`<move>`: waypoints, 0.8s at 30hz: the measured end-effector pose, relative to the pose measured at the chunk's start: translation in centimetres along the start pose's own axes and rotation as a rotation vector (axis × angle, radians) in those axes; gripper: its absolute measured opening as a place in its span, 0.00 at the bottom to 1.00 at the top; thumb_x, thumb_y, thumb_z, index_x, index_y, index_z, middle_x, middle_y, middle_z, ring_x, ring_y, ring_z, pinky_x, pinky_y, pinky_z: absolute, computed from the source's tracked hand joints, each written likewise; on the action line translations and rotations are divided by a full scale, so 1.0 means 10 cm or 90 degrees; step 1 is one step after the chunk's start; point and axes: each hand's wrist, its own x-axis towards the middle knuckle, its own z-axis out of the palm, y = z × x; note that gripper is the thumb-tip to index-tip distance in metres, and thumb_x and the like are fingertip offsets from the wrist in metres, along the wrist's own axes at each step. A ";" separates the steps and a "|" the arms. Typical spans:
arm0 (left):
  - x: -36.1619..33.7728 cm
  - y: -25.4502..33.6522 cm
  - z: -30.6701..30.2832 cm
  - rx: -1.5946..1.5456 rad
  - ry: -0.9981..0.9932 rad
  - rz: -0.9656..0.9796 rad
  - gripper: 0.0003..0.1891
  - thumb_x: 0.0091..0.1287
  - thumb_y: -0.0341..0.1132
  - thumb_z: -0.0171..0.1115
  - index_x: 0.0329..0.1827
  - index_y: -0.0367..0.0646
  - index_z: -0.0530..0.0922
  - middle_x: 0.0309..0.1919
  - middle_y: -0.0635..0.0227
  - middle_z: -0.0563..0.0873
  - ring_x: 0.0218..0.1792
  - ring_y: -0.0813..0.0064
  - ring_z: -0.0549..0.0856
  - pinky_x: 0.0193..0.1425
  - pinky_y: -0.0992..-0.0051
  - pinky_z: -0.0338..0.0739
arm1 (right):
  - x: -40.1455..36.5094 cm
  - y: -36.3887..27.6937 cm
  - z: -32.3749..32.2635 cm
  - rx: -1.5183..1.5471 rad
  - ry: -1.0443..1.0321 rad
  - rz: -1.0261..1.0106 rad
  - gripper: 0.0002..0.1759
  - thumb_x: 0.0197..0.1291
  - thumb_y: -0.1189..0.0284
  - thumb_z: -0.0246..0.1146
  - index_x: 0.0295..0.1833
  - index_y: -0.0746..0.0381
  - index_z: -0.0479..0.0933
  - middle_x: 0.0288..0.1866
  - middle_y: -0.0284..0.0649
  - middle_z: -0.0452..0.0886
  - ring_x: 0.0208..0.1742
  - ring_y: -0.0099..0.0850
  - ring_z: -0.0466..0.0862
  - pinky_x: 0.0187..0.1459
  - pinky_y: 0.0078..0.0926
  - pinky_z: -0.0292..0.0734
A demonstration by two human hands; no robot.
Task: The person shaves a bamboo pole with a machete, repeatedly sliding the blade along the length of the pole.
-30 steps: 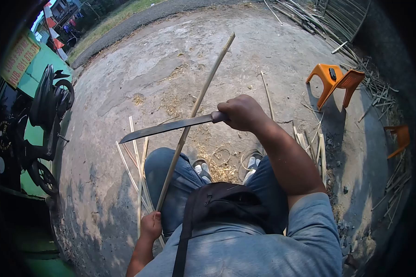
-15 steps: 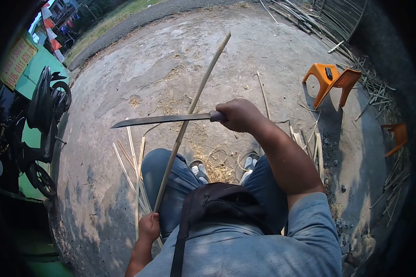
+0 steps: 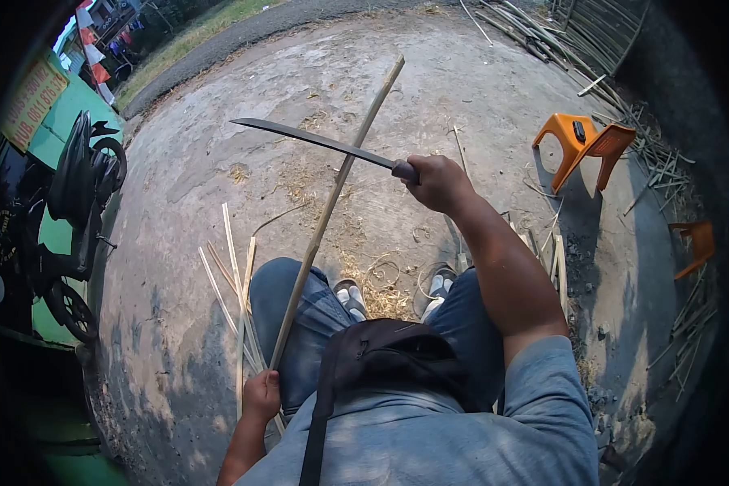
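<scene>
My left hand [image 3: 262,395] is closed around the lower end of a long bamboo strip [image 3: 326,215], which slants up and away to the right past my left knee. In my right hand [image 3: 439,183] is the dark handle of a machete [image 3: 316,141]. Its long blade points left and crosses the upper part of the strip in this view. Several pale split strips [image 3: 241,300] lean beside my left leg, behind the left hand. Thin shavings [image 3: 385,300] lie on the ground between my feet.
An orange plastic chair [image 3: 571,150] with a small black object on its seat stands at the right. Piles of bamboo strips [image 3: 668,174] run along the right side. Parked motorbikes [image 3: 81,211] stand at the left. More strips [image 3: 559,267] lie by my right leg.
My right hand has moved up and slightly right, carrying the machete farther along the strip, and the blade tip has swung upward. The left hand and strip have hardly moved.
</scene>
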 end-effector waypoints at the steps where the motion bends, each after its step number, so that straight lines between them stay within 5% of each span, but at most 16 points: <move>1: -0.01 0.00 0.01 -0.004 -0.001 -0.002 0.35 0.82 0.63 0.47 0.32 0.37 0.79 0.21 0.48 0.80 0.28 0.41 0.84 0.32 0.54 0.74 | -0.01 -0.02 0.00 -0.003 -0.013 -0.034 0.08 0.67 0.62 0.66 0.41 0.53 0.84 0.35 0.45 0.88 0.39 0.50 0.89 0.42 0.50 0.84; 10: -0.01 0.00 0.00 0.015 0.001 0.001 0.36 0.81 0.64 0.48 0.30 0.38 0.78 0.20 0.48 0.79 0.27 0.41 0.84 0.30 0.54 0.73 | -0.10 -0.43 0.12 -0.098 -0.023 -0.309 0.03 0.57 0.68 0.68 0.35 0.54 0.82 0.28 0.41 0.85 0.34 0.46 0.89 0.38 0.48 0.83; 13: -0.01 -0.05 0.03 0.016 0.007 -0.003 0.36 0.81 0.64 0.47 0.31 0.37 0.78 0.20 0.48 0.79 0.27 0.41 0.84 0.31 0.53 0.73 | -0.05 -0.25 0.16 -0.096 0.023 -0.272 0.04 0.58 0.68 0.69 0.33 0.54 0.81 0.26 0.40 0.84 0.33 0.45 0.89 0.38 0.48 0.83; 17: 0.00 -0.05 0.01 -0.004 -0.009 -0.008 0.36 0.81 0.65 0.47 0.31 0.37 0.79 0.21 0.47 0.80 0.28 0.41 0.84 0.31 0.53 0.73 | 0.00 -0.06 0.11 -0.017 0.057 -0.067 0.05 0.61 0.66 0.68 0.37 0.55 0.84 0.30 0.44 0.87 0.35 0.48 0.89 0.38 0.50 0.83; 24: 0.01 -0.03 0.00 -0.017 -0.017 -0.005 0.36 0.81 0.65 0.47 0.31 0.37 0.79 0.21 0.46 0.80 0.28 0.40 0.84 0.31 0.53 0.73 | -0.11 -0.19 0.07 -0.016 -0.002 -0.156 0.03 0.60 0.67 0.68 0.37 0.54 0.84 0.31 0.43 0.87 0.36 0.48 0.88 0.40 0.49 0.83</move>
